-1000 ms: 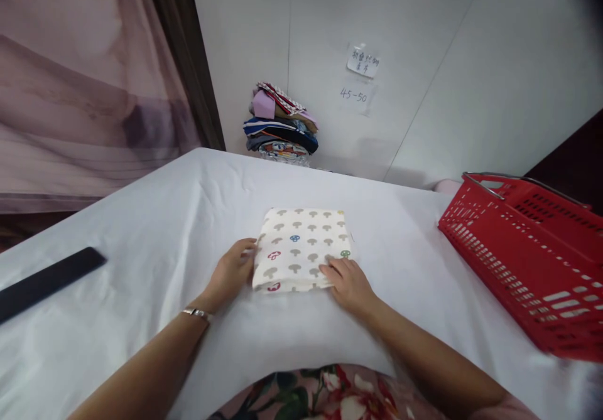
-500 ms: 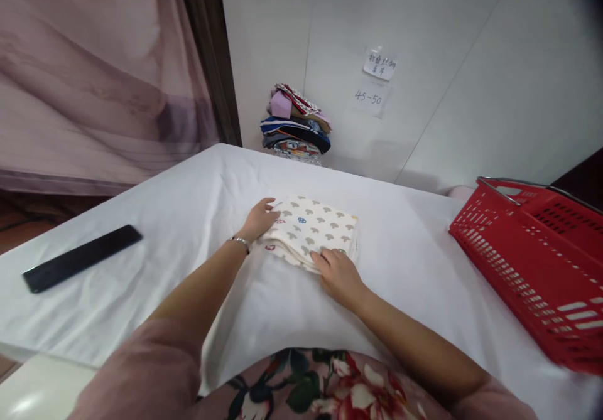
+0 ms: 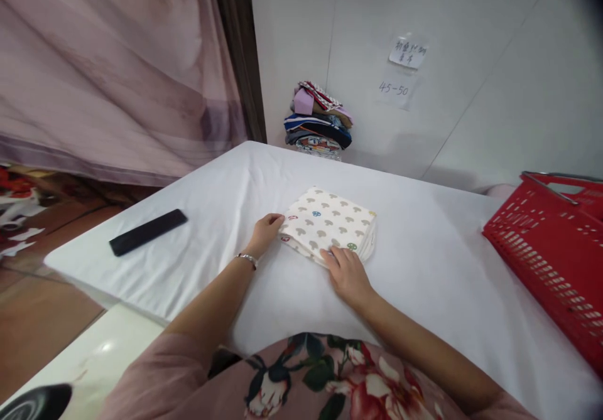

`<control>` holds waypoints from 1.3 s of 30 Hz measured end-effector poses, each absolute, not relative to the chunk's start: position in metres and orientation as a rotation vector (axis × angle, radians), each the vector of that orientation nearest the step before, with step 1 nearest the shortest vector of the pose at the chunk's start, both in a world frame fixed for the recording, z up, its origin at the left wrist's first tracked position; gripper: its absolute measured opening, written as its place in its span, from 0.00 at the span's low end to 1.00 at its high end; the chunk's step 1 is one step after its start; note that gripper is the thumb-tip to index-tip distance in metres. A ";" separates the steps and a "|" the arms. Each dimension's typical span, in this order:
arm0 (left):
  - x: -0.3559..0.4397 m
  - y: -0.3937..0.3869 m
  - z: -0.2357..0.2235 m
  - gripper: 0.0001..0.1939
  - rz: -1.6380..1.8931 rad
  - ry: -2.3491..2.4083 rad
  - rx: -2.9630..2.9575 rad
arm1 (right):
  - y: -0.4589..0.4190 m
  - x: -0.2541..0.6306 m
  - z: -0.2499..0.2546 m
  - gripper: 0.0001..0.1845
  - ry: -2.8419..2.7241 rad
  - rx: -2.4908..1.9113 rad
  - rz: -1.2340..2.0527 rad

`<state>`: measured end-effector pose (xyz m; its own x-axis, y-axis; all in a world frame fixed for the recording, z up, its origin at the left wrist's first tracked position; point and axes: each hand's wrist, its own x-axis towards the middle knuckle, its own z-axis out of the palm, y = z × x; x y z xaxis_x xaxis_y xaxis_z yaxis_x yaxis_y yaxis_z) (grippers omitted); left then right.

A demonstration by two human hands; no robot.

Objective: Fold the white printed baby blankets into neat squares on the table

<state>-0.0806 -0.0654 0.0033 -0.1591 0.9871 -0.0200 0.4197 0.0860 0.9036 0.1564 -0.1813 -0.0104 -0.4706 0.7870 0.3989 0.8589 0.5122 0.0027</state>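
A folded white cloth (image 3: 330, 222) printed with grey mushrooms and a few coloured ones lies on the white-covered table, its layers showing along the near and right edges. At its left corner, my left hand (image 3: 266, 235) has thumb and fingers closed together on the edge. My right hand (image 3: 349, 275) grips the near edge toward the right, fingertips bent over the top layer; its thumb is partly hidden.
A long black object (image 3: 148, 231) lies on the table's left side. The red plastic basket (image 3: 551, 250) stands at the right. Beyond the far edge, a stack of folded fabrics (image 3: 318, 122) sits by the wall. A pink curtain (image 3: 117, 75) hangs at the left.
The view has swung left, so everything appears further right. My left hand's fingers, earlier stretched over the cloth's left side, now pinch its left corner. My right hand stays at the near edge.
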 end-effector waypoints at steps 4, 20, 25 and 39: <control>-0.081 -0.081 0.001 0.15 1.058 1.728 1.457 | -0.186 0.160 -0.011 0.25 -2.395 -1.344 -0.171; -0.075 -0.104 -0.020 0.18 1.136 1.552 2.445 | -0.182 0.176 -0.007 0.16 -2.161 -1.164 0.103; -0.081 -0.096 -0.026 0.19 1.169 1.686 2.260 | -0.178 0.179 -0.006 0.16 -2.099 -1.175 0.212; -0.072 -0.103 -0.014 0.26 0.943 1.703 2.450 | -0.178 0.178 -0.007 0.22 -2.266 -1.201 0.059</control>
<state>-0.0721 -0.1033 -0.0136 0.2263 0.8560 0.4648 0.8483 -0.4078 0.3378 0.1783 -0.1782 -0.0066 -0.4353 0.7728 0.4619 0.7478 0.5960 -0.2925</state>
